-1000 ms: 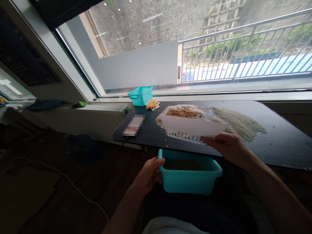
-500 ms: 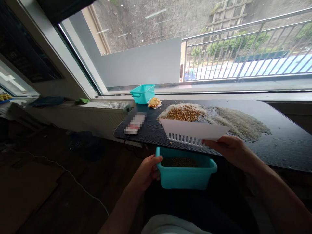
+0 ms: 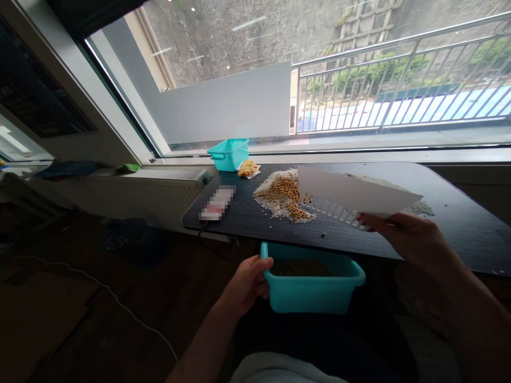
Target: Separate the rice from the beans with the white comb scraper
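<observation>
My left hand (image 3: 248, 283) grips the left end of a turquoise plastic tub (image 3: 315, 296), thumb over its rim. Small dark brownish grains (image 3: 299, 267) cover the bottom of that tub, which sits just below the table's front edge. In my right hand (image 3: 417, 236), pinched at its lower right, is a white sheet with a row of slots (image 3: 355, 191). It is held tilted above the table (image 3: 245, 223). To its left, tan, soybean-like beans (image 3: 284, 189) lie mixed with white grains. A spread of pale, rice-like grains (image 3: 427, 207) is partly hidden behind the sheet.
Another turquoise tub (image 3: 229, 157) stands at the table's back left, beside yellowish pieces on white paper (image 3: 248, 169). A blurred flat object with a cord (image 3: 217, 203) lies at the left. One loose bean (image 3: 323, 234) rests near the front edge. Behind are a radiator (image 3: 167, 186) and window.
My right hand has moved the slotted sheet rightward and up, over the pale grains. Beans and white grains now extend nearer the front edge. My left hand still holds the tub.
</observation>
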The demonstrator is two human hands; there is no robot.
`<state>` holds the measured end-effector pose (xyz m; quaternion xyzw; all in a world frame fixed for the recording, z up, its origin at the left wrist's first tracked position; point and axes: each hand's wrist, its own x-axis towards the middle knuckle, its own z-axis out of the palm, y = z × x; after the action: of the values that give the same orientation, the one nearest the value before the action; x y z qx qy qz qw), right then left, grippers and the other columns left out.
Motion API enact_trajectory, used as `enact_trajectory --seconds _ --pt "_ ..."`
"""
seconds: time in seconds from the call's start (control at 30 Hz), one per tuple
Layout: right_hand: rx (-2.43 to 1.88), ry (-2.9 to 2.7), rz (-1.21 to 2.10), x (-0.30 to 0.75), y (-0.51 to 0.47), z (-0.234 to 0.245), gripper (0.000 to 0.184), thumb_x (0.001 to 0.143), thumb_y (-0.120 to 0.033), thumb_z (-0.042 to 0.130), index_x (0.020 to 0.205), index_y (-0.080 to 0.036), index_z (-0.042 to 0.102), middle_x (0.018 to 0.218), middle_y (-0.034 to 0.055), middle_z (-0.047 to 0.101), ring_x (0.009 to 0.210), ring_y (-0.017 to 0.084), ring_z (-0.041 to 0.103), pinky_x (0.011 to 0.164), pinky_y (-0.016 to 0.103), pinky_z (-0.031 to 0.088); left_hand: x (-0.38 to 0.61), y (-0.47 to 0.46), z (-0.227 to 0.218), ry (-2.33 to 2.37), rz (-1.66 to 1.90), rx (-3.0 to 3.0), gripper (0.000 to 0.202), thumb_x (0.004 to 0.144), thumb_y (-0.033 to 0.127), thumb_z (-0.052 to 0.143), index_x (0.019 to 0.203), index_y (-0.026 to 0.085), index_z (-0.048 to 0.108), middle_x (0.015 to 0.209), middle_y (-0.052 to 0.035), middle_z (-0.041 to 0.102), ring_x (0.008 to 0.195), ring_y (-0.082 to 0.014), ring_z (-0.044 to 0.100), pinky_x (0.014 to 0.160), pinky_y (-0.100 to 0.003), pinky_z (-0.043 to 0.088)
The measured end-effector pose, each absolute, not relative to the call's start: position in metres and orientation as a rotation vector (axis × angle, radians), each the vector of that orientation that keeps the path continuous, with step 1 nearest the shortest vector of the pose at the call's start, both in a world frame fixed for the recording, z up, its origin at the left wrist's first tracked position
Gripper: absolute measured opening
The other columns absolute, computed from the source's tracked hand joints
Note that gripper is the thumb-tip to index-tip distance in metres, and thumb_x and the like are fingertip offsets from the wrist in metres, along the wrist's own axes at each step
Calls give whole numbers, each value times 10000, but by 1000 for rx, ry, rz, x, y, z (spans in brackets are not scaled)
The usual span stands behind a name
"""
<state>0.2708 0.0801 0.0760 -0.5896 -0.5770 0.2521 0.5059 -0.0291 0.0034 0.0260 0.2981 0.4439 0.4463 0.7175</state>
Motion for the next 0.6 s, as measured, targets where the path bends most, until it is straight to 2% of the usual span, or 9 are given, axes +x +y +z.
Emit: enact_trajectory --seconds 0.13,0.37,0.6 --pt "-1497 -1215 536 289 75 75 347 505 -552 802 603 -222 757 599 43 719 622 234 680 606 367 572 7 8 28 951 855 677 564 481 529 899 600 221 441 424 118 376 336 -55 343 359 -214 309" --pt "-1619 -1209 660 305 49 84 327 396 -530 823 528 -241 746 616 52 743 619 239 676 562 351 571 20 7 27 905 857 661 516 533 500 869 581 219 440 415 112 375 342 -56 352 363 -210 326" --pt "-1658 -1370 839 313 36 90 467 325 -647 856 555 -251 766 652 61 768 633 269 708 605 367 615 16 7 27 893 859 663 518 536 501 873 577 217 441 424 109 369 355 -60 353 374 -214 329"
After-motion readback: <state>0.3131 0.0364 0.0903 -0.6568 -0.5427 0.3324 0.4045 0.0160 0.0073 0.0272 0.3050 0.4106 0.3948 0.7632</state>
